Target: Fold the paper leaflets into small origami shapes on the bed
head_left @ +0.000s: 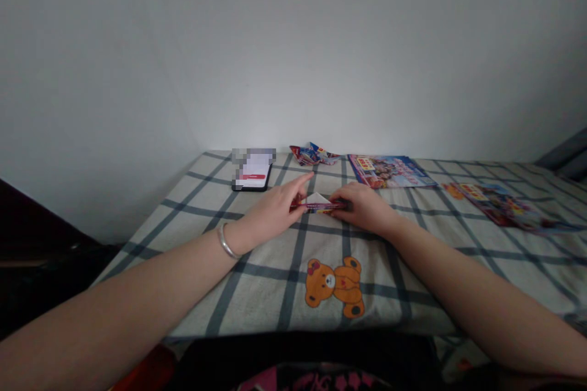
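The left hand (pixel 274 206) and the right hand (pixel 365 208) close on opposite ends of a folded sheet of printed paper (pixel 318 203), which lies between them. Its pale triangular peak rises in the gap. The left thumb and some of the fingers pinch one end while the index finger points away, off the paper; the right fingers curl over the other end, hiding it. Gripping both ends probably keeps the folds aligned, and working low over the cloth likely gives the wrists support.

Beyond the left hand lies a smartphone (pixel 254 172), screen up, perhaps placed there to be seen without being touched; part of it is blurred out. Straight beyond the grip sits a folded paper shape (pixel 314 156) with raised points. Past the right hand lie printed leaflets (pixel 392 171), with another leaflet (pixel 518 206) farther right, apparently set aside within reach.

Beneath everything is a checked cloth (pixel 261 302), with a printed teddy bear (pixel 339 287) on the near side of the grip. A plain, pale wall (pixel 321 49) stands behind; the light is dim.
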The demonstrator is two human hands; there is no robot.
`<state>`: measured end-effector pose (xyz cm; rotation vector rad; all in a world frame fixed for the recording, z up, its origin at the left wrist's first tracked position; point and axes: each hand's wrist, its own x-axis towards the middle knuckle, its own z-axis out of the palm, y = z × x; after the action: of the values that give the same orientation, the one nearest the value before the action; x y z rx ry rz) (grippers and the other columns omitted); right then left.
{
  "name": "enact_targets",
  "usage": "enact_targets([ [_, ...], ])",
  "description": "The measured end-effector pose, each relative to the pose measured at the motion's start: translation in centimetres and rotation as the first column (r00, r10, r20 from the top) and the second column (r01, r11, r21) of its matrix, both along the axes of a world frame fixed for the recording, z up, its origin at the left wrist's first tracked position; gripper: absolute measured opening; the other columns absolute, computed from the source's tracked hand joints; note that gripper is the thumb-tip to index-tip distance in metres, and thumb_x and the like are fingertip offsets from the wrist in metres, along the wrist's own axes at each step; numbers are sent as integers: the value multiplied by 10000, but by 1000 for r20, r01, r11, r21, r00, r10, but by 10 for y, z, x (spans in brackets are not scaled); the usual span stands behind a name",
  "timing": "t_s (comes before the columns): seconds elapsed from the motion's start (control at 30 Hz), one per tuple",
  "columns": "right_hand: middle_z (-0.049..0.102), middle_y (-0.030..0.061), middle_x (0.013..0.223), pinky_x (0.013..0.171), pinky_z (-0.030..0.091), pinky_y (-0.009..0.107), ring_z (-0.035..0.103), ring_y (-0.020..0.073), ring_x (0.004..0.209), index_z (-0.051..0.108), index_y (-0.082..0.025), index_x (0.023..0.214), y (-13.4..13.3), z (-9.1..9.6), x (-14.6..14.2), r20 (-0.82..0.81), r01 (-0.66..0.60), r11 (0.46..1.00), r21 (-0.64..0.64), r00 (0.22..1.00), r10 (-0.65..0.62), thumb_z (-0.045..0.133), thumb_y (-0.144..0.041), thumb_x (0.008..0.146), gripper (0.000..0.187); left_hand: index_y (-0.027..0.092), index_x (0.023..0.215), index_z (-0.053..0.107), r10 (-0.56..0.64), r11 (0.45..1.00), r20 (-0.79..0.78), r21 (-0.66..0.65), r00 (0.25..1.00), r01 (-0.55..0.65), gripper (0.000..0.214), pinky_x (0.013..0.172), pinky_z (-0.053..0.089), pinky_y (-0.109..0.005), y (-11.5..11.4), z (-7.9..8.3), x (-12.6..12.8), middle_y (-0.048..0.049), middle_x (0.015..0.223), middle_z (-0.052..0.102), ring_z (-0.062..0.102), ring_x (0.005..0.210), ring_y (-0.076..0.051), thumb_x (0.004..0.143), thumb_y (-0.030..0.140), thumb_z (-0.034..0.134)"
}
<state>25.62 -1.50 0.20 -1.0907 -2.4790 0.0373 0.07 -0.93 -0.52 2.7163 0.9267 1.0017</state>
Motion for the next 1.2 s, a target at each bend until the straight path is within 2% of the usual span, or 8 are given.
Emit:
enact_targets([
  [0.2,726,54,949,831,484,350,646,203,906,671,-212,931,1,2,6,-1,-24,999,41,1000,24,676,-237,847,87,189,1195,570,27,982,-252,186,967,20,271,827,491,-368,-1,4,-2,-62,1049,646,605,947,-206,939,138,496],
  [0.37,733,44,1018,890,487,365,646,202,970,681,-217,948,1,4,9,32,-94,994,59,995,92,646,-219,865,90,166,1050,634,20,965,-286,257,958,56,178,867,491,-388,2,4,-4,-58,1017,678,613,948,-212,948,138,490],
  [0.47,729,45,1058,904,486,373,641,203,990,692,-214,953,0,6,9,52,-125,988,86,991,121,636,-203,861,108,184,1080,645,0,960,-322,264,947,90,192,900,485,-394,3,4,-5,-48,1055,690,617,967,-208,961,162,496],
  [0.63,726,52,1076,860,494,386,629,223,959,724,-220,941,-3,8,8,113,-116,984,133,988,101,639,-220,850,124,230,1189,629,-79,969,-400,184,913,164,274,944,473,-410,2,6,-6,-47,1129,689,615,1055,-213,940,182,526],
  [0.8,724,57,1081,854,488,381,621,221,948,735,-221,951,-5,9,7,131,-130,983,129,985,113,630,-227,859,140,218,1221,608,-143,958,-431,164,891,233,384,987,457,-458,-4,11,-7,-72,1209,661,591,1120,-257,892,416,633],
  [0.87,724,54,1069,852,485,374,617,220,945,734,-220,938,-5,9,7,138,-142,982,121,983,125,621,-227,867,134,204,1212,611,-163,949,-427,177,889,259,407,1014,443,-467,-6,11,-6,-77,1222,656,572,1159,-268,887,449,637],
  [1.03,725,55,991,840,471,353,606,215,931,725,-208,911,-6,11,6,145,-161,982,94,978,147,610,-228,879,121,180,1211,607,-147,953,-428,180,892,243,335,1008,460,-421,-7,6,-3,-91,1202,654,581,1130,-241,914,336,599],
  [1.2,720,62,892,795,441,349,594,215,868,720,-202,883,-7,10,2,149,-125,987,105,983,109,598,-272,902,142,193,1229,612,-169,942,-451,186,877,278,314,1007,454,-431,-6,5,-2,-69,1182,660,573,1127,-242,936,290,555],
])
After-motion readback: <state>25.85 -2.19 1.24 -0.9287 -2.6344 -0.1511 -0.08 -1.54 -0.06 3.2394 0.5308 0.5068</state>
